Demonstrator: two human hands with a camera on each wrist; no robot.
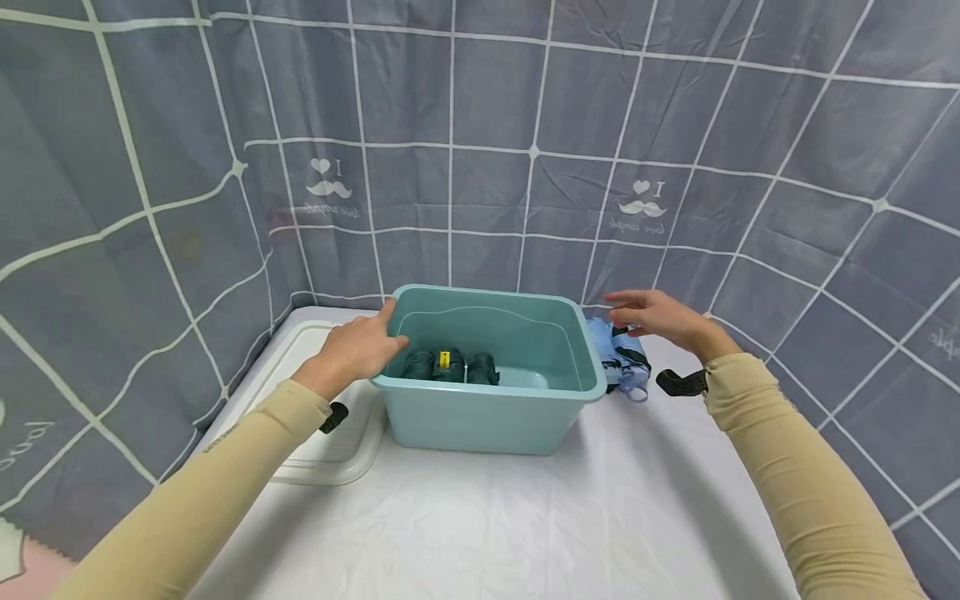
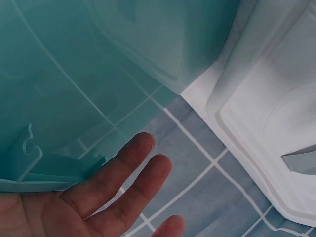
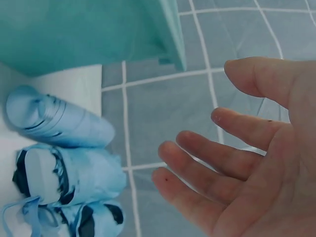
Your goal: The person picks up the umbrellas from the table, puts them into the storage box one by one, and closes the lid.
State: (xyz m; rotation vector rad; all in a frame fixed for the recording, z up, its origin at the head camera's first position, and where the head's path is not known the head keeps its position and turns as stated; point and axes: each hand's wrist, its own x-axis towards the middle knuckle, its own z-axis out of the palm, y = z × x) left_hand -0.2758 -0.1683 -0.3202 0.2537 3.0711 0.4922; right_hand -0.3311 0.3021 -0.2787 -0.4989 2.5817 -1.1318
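Blue bundles (image 3: 91, 175) lie on the tabletop (image 1: 465, 517) beside the bin (image 1: 480, 421). Right grip (image 1: 656, 317): relaxed, empty, near them. Left grip (image 1: 356, 350): fingers extended at the bin's edge, unclenched. Bundles are probably light, soft, slightly slippery; grasp each around its middle.

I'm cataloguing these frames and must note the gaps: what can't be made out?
Head view: lower parts of the dark bundles, hidden by the bin's front wall.
Head view: any print on the yellow label, too small to read.
Left wrist view: part of the left hand, cut off by the bottom edge.
Right wrist view: part of the lowest blue bundle, cut off by the bottom edge.
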